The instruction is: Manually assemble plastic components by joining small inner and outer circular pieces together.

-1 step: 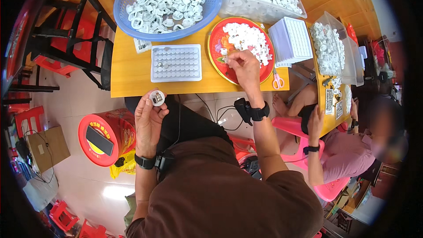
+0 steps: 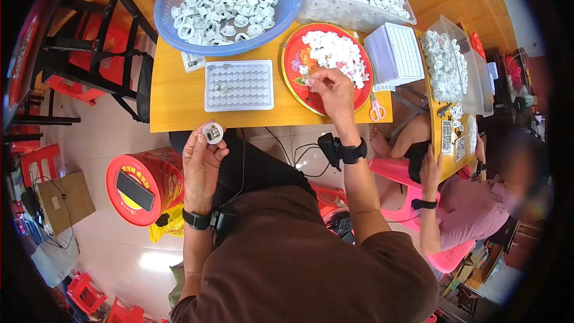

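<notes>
Between the fingertips of my left hand (image 2: 202, 158) is a round white plastic housing (image 2: 213, 133) with metal and dark parts inside, held in front of the table edge. My right hand (image 2: 335, 94) reaches over a red round tray (image 2: 293, 87) with a flower print. Its thumb and forefinger are pinched together at the tray's left part; what lies between them is too small to make out. Small white plastic pieces (image 2: 335, 51) are heaped on the tray. Left of it lies a clear blister tray (image 2: 239, 104) with rows of round pockets and a few small metallic discs.
A blue basket (image 2: 170, 36) and a clear bin (image 2: 335, 19) of white parts stand behind. Stacked pocket trays (image 2: 394, 54) and pink-handled scissors (image 2: 376, 109) are at right. A person (image 2: 472, 218) sits at the right-hand table. A phone (image 2: 135, 190) lies on a red bucket (image 2: 149, 170).
My right hand has shifted very slightly over the red tray, still pinching. The person at right has moved a hand a little. My left hand stays put.
</notes>
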### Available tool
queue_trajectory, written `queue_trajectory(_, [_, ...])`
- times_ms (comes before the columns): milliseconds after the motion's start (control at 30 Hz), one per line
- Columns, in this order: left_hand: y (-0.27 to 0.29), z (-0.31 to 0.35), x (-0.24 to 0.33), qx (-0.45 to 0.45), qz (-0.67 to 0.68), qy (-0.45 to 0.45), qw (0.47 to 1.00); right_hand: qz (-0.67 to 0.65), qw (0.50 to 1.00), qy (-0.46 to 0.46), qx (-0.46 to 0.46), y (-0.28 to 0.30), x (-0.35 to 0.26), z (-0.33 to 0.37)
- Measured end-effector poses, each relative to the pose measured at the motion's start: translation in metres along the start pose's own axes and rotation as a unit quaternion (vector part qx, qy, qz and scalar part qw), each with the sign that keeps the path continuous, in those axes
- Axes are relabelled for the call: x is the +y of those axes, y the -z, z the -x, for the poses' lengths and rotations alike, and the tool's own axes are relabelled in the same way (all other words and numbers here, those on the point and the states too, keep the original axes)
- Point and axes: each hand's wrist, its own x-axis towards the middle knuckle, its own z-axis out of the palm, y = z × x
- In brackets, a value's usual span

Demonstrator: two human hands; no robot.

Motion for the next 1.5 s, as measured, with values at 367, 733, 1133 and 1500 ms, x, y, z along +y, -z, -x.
queue_trajectory(367, [0.002, 0.002, -0.005, -0.005, 0.002, 0.012, 1.000, -0.188, 0.968, -0.158, -0.046, 0.010, -0.027, 0.004])
queue_trajectory(733, [-0.002, 0.006, -0.004, -0.018, 0.046, 0.022, 0.999, -0.235, 0.951, -0.171, -0.103, -0.006, -0.049, 0.020])
queue_trajectory(1133, [0.000, 0.011, -0.004, -0.048, 0.054, 0.051, 0.996, -0.086, 0.959, 0.078, -0.260, -0.076, -0.102, 0.074])
queue_trajectory(1500, [0.004, 0.014, -0.003, -0.068, 0.041, 0.065, 0.995, -0.054, 0.951, 0.111, -0.282, -0.083, -0.111, 0.080])
